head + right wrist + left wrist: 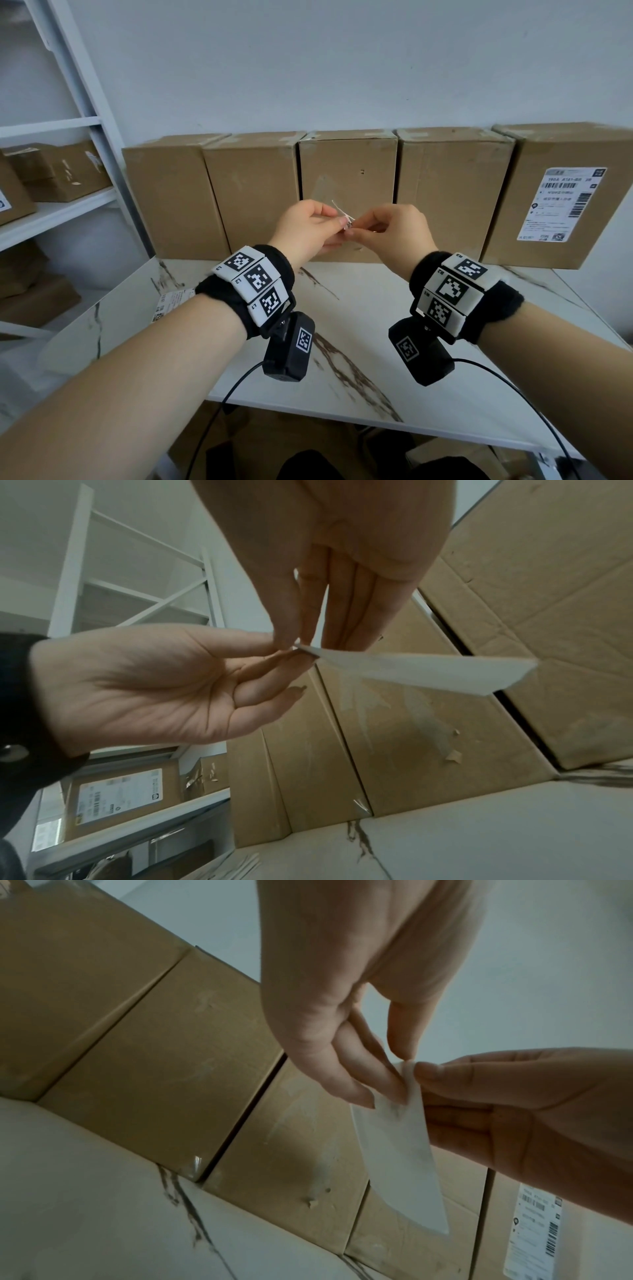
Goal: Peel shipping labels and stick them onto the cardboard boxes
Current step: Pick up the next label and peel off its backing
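Observation:
Several brown cardboard boxes stand in a row against the wall; the middle box (347, 171) is bare, and the rightmost box (561, 150) carries a printed shipping label (565, 202). In front of the middle box, both hands meet above the table. My left hand (337, 226) (402, 1076) pinches one corner of a white label sheet (400, 1150) (428, 669). My right hand (358, 231) (296, 642) pinches the same corner with thumb and forefinger. The sheet hangs free below the fingers, plain side toward the wrist cameras; in the head view the hands mostly hide it.
The white marble table (359, 315) holds a small stack of printed labels (171, 301) near its left edge. A white shelf unit (68, 205) at the left holds more boxes (61, 171), one labelled (120, 796). Cables hang from both wrist cameras.

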A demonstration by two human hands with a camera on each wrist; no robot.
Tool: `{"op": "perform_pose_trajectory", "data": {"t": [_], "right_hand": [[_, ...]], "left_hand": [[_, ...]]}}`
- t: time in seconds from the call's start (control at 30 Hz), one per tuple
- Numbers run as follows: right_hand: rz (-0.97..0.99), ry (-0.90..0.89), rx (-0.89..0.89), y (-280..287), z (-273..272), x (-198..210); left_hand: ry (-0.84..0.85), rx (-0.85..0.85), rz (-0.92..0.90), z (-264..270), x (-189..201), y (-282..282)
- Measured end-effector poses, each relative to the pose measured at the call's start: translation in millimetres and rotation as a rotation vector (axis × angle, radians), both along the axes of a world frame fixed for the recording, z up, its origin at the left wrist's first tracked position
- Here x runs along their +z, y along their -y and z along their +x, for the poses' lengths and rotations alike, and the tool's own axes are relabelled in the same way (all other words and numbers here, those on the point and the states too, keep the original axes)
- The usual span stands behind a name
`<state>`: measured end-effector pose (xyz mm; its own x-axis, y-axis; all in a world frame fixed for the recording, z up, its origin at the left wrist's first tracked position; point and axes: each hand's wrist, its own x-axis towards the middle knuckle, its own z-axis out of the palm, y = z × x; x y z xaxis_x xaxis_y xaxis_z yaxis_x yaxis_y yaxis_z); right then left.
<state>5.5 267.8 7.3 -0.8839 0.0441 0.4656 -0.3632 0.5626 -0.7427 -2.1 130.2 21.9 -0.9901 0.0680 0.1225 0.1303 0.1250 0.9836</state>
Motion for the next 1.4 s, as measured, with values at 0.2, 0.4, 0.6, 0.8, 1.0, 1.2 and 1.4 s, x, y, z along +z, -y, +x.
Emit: {"op": "perform_pose_trajectory", "data": {"t": [0.2, 0.4, 0.6, 0.8, 1.0, 1.2, 1.4], "right_hand": [[-0.052, 0.017, -0.003, -2.1, -1.9, -0.1], [-0.034, 0.013, -0.031, -2.5, -5.1, -1.4], [0.027, 0.005, -0.055, -1.6, -4.4, -0.3], [0.053, -0.002, -0.064, -1.4, -2.5, -0.5], [0.057, -0.001, -0.042, -1.9, -1.5, -1.1], [0.064, 0.015, -0.058, -0.3, -1.3, -4.6], [0.102, -0.01, -0.062, 1.4, 1.5, -2.7]], "left_hand": [[-0.024, -0.064, 0.029, 2.2, -0.4, 0.7], [-0.049, -0.083, 0.041, 2.9, -1.7, -0.6], [-0.066, -0.083, 0.019, 2.9, -2.4, -1.9], [-0.068, -0.053, 0.007, 3.7, -1.2, -4.2], [-0.095, -0.041, -0.04, 4.0, -2.3, -4.0], [-0.154, -0.009, -0.123, 2.2, -3.8, -6.4], [-0.168, -0.001, -0.187, 0.8, -8.0, -5.6]]}}
